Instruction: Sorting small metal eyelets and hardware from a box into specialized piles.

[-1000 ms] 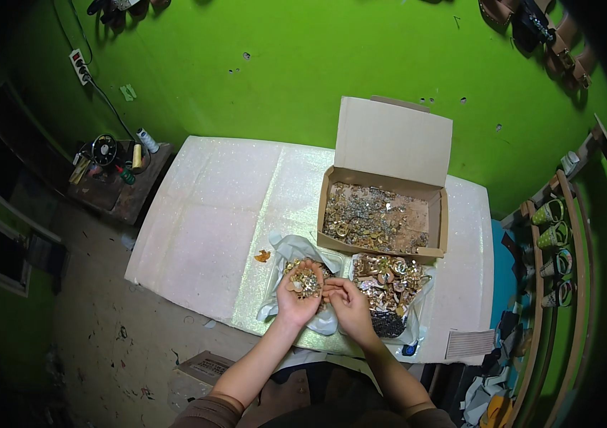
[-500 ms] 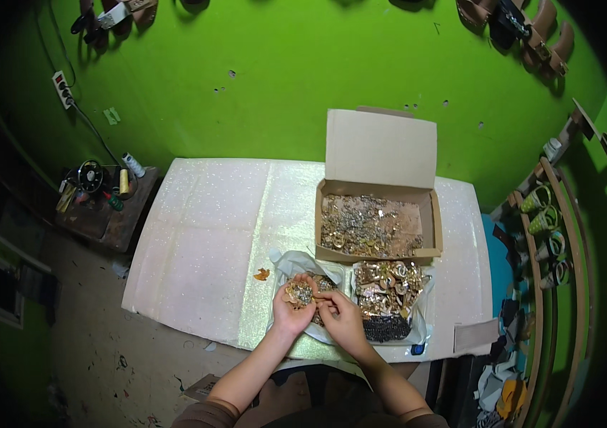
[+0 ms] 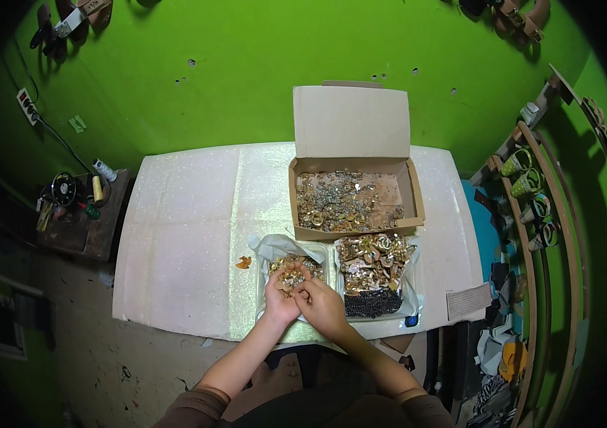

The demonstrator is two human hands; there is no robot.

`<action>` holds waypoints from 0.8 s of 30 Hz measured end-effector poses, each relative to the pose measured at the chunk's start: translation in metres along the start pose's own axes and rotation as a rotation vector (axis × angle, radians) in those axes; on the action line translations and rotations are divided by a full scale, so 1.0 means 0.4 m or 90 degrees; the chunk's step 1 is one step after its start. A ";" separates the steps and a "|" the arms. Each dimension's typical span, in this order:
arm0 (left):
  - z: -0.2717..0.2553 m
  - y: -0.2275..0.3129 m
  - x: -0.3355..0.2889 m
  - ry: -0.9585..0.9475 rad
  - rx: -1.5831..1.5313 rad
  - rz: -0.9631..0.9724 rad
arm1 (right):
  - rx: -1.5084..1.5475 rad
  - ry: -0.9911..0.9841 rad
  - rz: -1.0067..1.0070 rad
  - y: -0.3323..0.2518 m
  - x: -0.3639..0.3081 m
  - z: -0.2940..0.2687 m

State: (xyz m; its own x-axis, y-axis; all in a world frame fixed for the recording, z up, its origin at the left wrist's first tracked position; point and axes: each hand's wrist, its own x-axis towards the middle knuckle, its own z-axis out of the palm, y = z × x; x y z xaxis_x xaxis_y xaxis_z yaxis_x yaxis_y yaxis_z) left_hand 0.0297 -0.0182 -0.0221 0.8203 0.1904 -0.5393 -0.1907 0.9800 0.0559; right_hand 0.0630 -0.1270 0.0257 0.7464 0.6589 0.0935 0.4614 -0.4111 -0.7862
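Observation:
My left hand [image 3: 279, 301] is cupped palm-up over the left-hand clear tray, cradling a small heap of shiny gold and silver metal pieces [image 3: 289, 278]. Close against its palm, my right hand [image 3: 323, 311] has its fingers pinched together; whatever they hold is too small to make out. The left tray [image 3: 324, 253], lined with white plastic, contains more gold-coloured pieces, partly hidden by my hands. Beside it on the right, a second lined tray [image 3: 417, 274] carries shiny gold ornaments [image 3: 375, 260] and a bundle of black beaded pieces [image 3: 373, 303].
Behind the trays an open cardboard box [image 3: 415, 192] contains many small metal pieces. An orange leaf-shaped piece [image 3: 244, 262] lies left of the trays on the glittery white table cover [image 3: 175, 235]. A grey card [image 3: 469, 302] sits at the right edge, near a shoe rack [image 3: 524, 207].
My view has shifted, so the table appears farther left and higher. My right hand has come in closer over the left palm, covering more of the heap.

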 end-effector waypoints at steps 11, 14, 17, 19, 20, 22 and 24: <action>0.032 -0.009 0.005 0.008 -0.076 -0.051 | 0.425 -0.075 0.163 0.057 -0.008 0.005; 0.034 -0.008 0.004 0.022 -0.092 -0.054 | 0.445 -0.090 0.156 0.056 -0.006 -0.003; 0.020 -0.005 0.012 0.011 -0.085 -0.042 | 0.524 -0.104 0.163 0.057 -0.006 0.005; 0.021 0.000 0.006 0.013 -0.056 -0.055 | 0.558 -0.105 0.165 0.058 -0.007 0.001; 0.025 0.003 -0.001 0.014 -0.027 -0.063 | 0.589 -0.145 0.186 0.054 -0.006 -0.005; 0.027 0.003 -0.006 0.006 -0.054 -0.074 | 0.620 -0.183 0.207 0.049 -0.008 -0.006; 0.027 0.001 -0.006 -0.001 -0.078 -0.087 | 0.679 -0.192 0.230 0.045 -0.012 0.001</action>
State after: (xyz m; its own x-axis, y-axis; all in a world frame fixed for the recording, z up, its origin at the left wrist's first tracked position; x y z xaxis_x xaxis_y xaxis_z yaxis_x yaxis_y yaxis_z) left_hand 0.0333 -0.0176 -0.0117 0.8442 0.0555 -0.5331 -0.1412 0.9825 -0.1213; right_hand 0.0676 -0.1372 0.0106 0.5412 0.7938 -0.2776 -0.4996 0.0380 -0.8654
